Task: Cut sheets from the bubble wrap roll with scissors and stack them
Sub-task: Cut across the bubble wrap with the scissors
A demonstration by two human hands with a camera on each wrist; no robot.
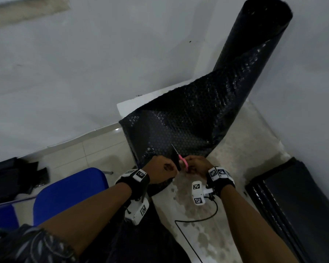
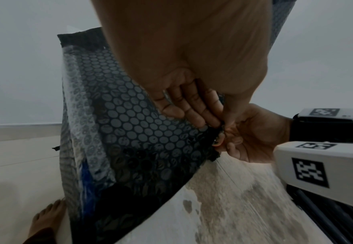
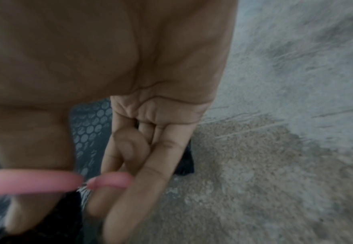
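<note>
A tall black bubble wrap roll [image 1: 254,35] stands in the room's corner, and its loose sheet [image 1: 179,126] runs down toward me. My left hand [image 1: 164,168] pinches the sheet's near edge [image 2: 150,132] between fingers [image 2: 194,105] and thumb. My right hand [image 1: 197,166] grips pink-handled scissors [image 1: 183,162]; their blade [image 1: 175,149] points up into the wrap beside the left hand. The pink handles [image 3: 46,181] ring the thumb and fingers in the right wrist view.
A blue chair [image 1: 68,192] stands at the left. Dark bags [image 1: 11,179] lie at the far left. A stack of black sheets [image 1: 300,205] sits on the floor at the right. A black cable [image 1: 198,219] trails over the stained floor. A bare foot [image 2: 46,217] rests beside the sheet.
</note>
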